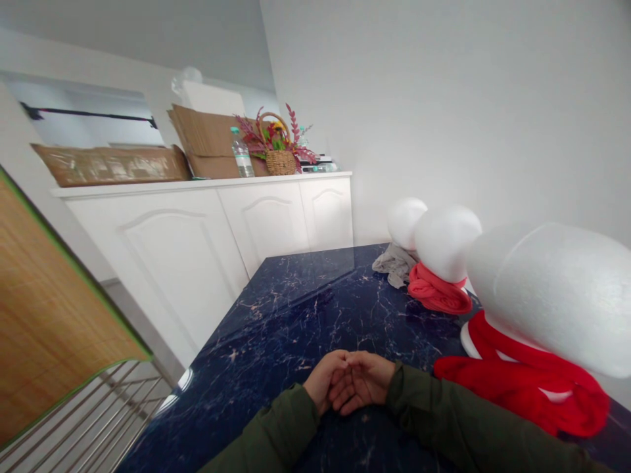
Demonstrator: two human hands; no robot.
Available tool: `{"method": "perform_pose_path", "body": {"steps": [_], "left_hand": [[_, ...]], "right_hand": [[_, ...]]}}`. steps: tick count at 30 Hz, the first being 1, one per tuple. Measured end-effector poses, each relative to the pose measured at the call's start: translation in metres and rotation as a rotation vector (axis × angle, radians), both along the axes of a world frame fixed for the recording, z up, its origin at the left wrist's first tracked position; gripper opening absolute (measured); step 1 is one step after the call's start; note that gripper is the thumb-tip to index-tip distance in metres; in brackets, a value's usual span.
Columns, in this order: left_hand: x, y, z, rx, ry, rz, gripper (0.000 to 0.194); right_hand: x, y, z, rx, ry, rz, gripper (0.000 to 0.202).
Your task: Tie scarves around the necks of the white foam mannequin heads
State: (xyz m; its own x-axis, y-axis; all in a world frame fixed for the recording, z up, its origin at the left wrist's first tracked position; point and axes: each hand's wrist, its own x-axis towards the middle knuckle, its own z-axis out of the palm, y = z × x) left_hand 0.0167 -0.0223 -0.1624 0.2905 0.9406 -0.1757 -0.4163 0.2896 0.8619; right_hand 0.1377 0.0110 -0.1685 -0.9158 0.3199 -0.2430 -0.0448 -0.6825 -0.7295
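Observation:
My left hand [326, 377] and my right hand [371, 380] rest together on the dark blue marbled table [305, 309], palms turned up and loosely cupped. Their fingers overlap, slightly bent, with nothing visible in them; part of the left hand's fingers is hidden. To the right, a bright red scarf [522, 387] lies around the base of a large white foam mannequin head [552, 289]. Behind it, a coral red scarf [436, 289] circles a second white head [448, 240]. Farthest back, a grey scarf [396, 264] sits at a third white head [406, 222].
White cabinets [182, 263] stand beyond the table, carrying cardboard boxes [211, 141], a water bottle [241, 154] and a flower basket [280, 161]. At left are a metal rack [98, 410] and a green-edged bamboo mat [54, 315]. A wall [444, 98] rises behind the heads.

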Motion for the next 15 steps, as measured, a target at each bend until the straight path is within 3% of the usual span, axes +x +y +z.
{"method": "perform_pose_path", "body": {"steps": [11,15], "left_hand": [[0.001,0.0,0.001,0.015,-0.01,-0.005,0.01],[0.002,-0.002,0.006,0.03,-0.084,-0.074,0.012]], "right_hand": [[-0.002,-0.001,0.0,0.035,-0.026,-0.011,0.042],[0.004,-0.012,0.021,0.198,-0.327,-0.206,0.046]]}}
